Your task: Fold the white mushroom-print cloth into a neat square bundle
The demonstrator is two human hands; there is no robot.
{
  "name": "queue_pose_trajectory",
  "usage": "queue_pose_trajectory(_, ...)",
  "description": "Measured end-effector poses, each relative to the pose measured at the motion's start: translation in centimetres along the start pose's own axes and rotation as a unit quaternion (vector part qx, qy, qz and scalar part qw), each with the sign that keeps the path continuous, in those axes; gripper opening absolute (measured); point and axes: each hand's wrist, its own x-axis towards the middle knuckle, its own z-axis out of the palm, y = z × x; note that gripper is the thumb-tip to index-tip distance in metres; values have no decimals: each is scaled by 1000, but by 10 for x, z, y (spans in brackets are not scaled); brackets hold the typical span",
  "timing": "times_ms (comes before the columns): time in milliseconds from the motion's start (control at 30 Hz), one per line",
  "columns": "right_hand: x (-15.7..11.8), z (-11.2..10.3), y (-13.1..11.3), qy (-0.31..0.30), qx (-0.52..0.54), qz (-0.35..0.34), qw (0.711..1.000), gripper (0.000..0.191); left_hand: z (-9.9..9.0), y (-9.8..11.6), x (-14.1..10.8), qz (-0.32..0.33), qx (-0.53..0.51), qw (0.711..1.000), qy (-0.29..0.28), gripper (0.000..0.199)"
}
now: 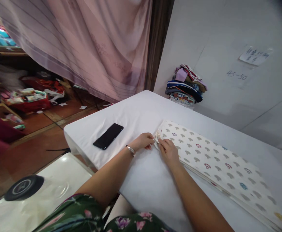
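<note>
Left fingers [150, 138] and right fingers [163, 144] pinch the patterned cloth [218, 161], its gripped corner partly hidden

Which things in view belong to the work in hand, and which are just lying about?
In use:
printed cloth, held at one end by left hand and right hand
white table beneath

Lying about:
black phone
fabric pile
round black object
</note>
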Motion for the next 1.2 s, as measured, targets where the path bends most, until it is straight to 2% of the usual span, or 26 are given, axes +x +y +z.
queue_pose_trajectory(200, -1, -1, -1, -6, -20, -8, 1000, 28, -3, 1, 0, -24, -43, 998, -26, 10)
queue_pose_trajectory(300, -1, -1, -1, -3, -27, -19, 999, 28, -3, -1, 1, -25, -62, 997, -36, 20)
queue_pose_trajectory(400, 0, -1, -2, -3, -39, -28, 999, 28, -2, -1, 2, -19, -34, 999, -23, 28)
queue_pose_trajectory(533, 0, -3, -4, -15, -41, -26, 999, 29, -1, -3, 3, -13, 0, 1000, -1, 17)
queue_pose_trajectory(733, -1, -3, -3, -7, 24, 28, 999, 33, -2, -6, 5, -3, 72, 996, 51, 7)
queue_pose_trajectory(1000, 1, -3, 1, -22, 55, 55, 997, 35, -1, -6, 5, 16, 54, 997, 49, 9)
queue_pose_trajectory(1200, 2, -3, 4, -12, 100, 81, 992, 38, 0, -15, 11, 54, 50, 997, 35, 22)
